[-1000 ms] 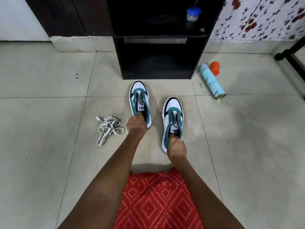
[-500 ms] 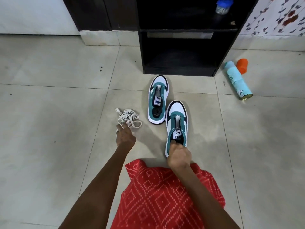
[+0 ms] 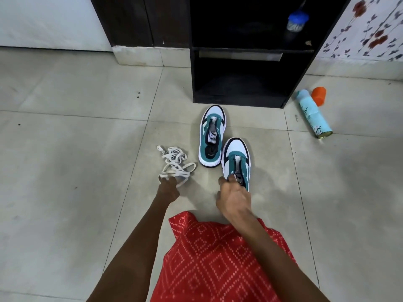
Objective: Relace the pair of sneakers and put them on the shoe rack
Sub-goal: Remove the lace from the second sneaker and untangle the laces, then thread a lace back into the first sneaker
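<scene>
- red patterned cloth (image 3: 218,258) at the bottom, both bare arms reaching out over the pale grey floor tiles (image 3: 65,192)
- left hand (image 3: 168,188) grips the near end of the loose white laces (image 3: 174,162), heaped on the tile
- right hand (image 3: 234,199) has its fingers curled on the heel end of the near sneaker (image 3: 236,158), which is unlaced
- far sneaker (image 3: 212,136) sits just ahead, toe near the black shoe rack (image 3: 239,88)
- spray can (image 3: 314,114) and orange cap (image 3: 318,96) lie right of the rack, with the floral wall (image 3: 370,29) behind

Tiled floor (image 3: 65,149): far sneaker (image 3: 212,138), near sneaker (image 3: 236,159), white laces (image 3: 174,162), spray can (image 3: 314,115), orange cap (image 3: 318,96), shoe rack (image 3: 239,101).
</scene>
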